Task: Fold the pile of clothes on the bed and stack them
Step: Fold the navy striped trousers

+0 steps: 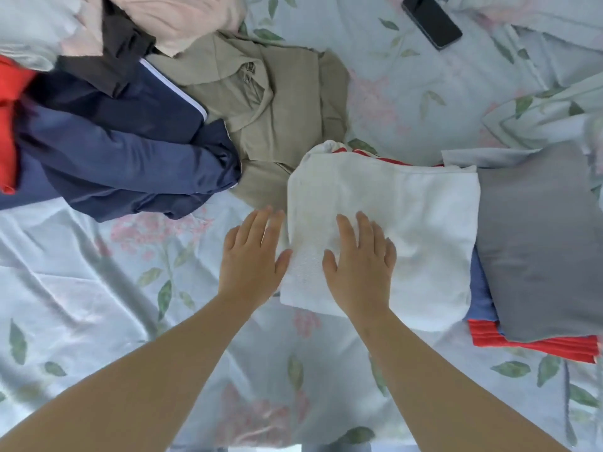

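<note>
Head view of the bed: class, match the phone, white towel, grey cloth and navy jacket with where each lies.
Things: 1 phone; 2 white towel; 3 grey cloth; 4 navy jacket.
Places: A in the unfolded pile; B under the right hand; C alone on the sheet; D on top of the folded stack.
Pairs: 1-C, 2-B, 3-D, 4-A.

head-worn view, looking down, bed close

we see white towel in coarse nubbly terry, matt, navy garment smooth with slight sheen, khaki shirt matt woven cloth, bedsheet satiny and shiny, grey cloth smooth matt, red cloth ribbed, phone glossy black
</note>
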Available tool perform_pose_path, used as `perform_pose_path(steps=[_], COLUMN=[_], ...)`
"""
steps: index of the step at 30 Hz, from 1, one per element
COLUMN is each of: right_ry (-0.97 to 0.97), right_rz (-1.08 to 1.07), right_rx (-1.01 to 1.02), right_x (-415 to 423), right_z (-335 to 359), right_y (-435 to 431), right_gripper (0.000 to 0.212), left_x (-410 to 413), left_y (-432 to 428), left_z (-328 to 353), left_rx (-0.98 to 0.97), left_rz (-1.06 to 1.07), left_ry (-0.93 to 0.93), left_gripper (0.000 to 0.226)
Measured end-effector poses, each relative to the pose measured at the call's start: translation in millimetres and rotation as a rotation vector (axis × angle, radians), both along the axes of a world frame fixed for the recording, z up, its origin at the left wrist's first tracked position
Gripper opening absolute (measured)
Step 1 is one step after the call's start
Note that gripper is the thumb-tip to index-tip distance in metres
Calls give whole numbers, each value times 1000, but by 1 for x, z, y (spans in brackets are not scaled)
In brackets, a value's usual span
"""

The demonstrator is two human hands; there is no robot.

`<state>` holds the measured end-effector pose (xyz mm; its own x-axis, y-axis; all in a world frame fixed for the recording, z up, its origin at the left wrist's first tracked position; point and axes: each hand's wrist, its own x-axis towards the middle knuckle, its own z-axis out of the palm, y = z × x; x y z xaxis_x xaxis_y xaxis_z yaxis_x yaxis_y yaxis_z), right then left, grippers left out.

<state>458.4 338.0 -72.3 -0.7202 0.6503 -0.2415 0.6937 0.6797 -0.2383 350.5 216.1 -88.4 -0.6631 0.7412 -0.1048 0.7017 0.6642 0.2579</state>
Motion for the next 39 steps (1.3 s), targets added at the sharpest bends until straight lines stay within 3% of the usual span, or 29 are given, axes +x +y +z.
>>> perform_pose_path(steps=[10,14,18,20,22,24,27,29,33,39], right_ry=[-65,-87,25,60,-28,-172,-229,-259,-219,102], right_rz=[-25,-42,-93,-96,-93,-53,-2,27,34,32], right_rx=[-202,-198,-60,-26,-37,-17,59,6,-87,-212], right_x=[-141,-172,-212,-231,-246,-253,-253,-245,-224,-203], right_z=[-6,-18,-30,-33,-37,-40,-36,-30,-12,54], right_y=[-140,-155,-141,-130,-120,-113,-114,-121,-131,-143], right_gripper=[57,60,73,84,88,73,15,19,18,26], left_x=[-156,-201,-243,-260,-272,-282,-291,-294,-290,-276], left_y=[-169,-198,-204,-200,-195,-192,-186,-184,-188,-208], left_z=[-10,-18,-36,-42,-49,-52,-45,-38,-20,50], left_rx=[-246,-179,12,-12,-107,-166,-116,-153,-193,268], left_rz=[-1,13,-18,-16,-8,-20,-45,-81,-99,147], left_ry=[-35,6,152,126,84,112,143,150,64,-181], left_gripper=[53,58,67,75,80,73,40,22,22,11])
